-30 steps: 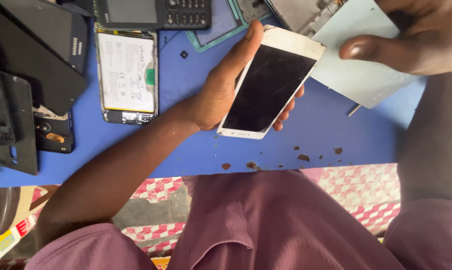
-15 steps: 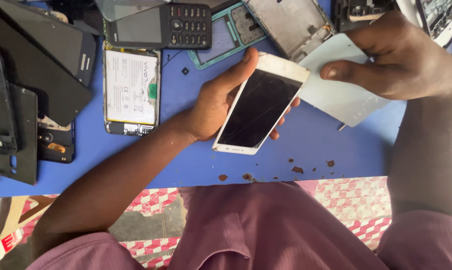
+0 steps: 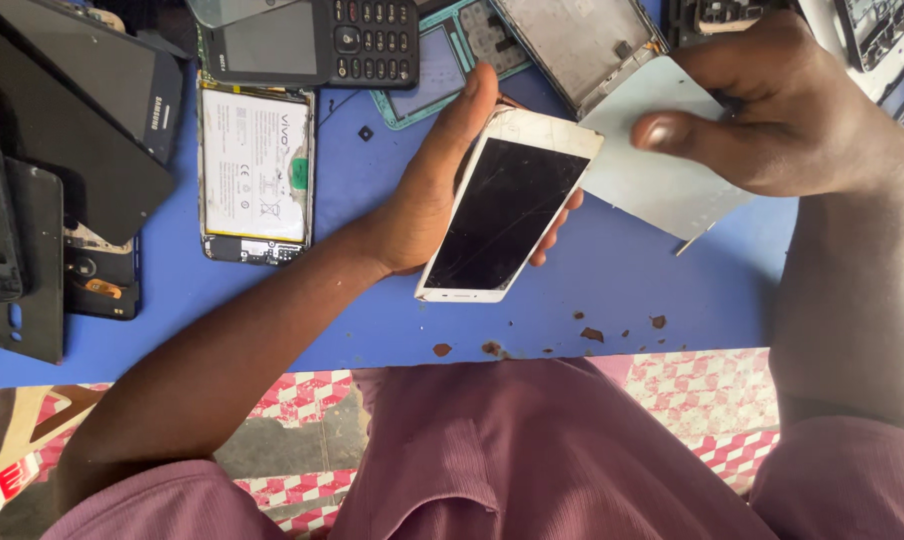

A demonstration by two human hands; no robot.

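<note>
My left hand (image 3: 434,190) grips a white smartphone (image 3: 507,205) with a cracked dark screen, face up, over the blue table (image 3: 612,280). The thumb runs along the phone's left edge and fingertips show at its right edge. To the right, my right hand (image 3: 782,110) pinches a thin pale sheet (image 3: 662,170), flat and roughly square, which overlaps the phone's upper right corner.
An opened phone showing its white battery (image 3: 255,170) lies at the left. Dark phones and panels (image 3: 62,150) are stacked at the far left. A black keypad phone (image 3: 317,40), a teal frame (image 3: 442,75) and a grey housing (image 3: 577,45) lie along the top. Brown chips (image 3: 592,333) dot the table's front edge.
The view has shifted, so everything sits lower and further left in frame. Both hands keep their hold; the phone and sheet stay together.
</note>
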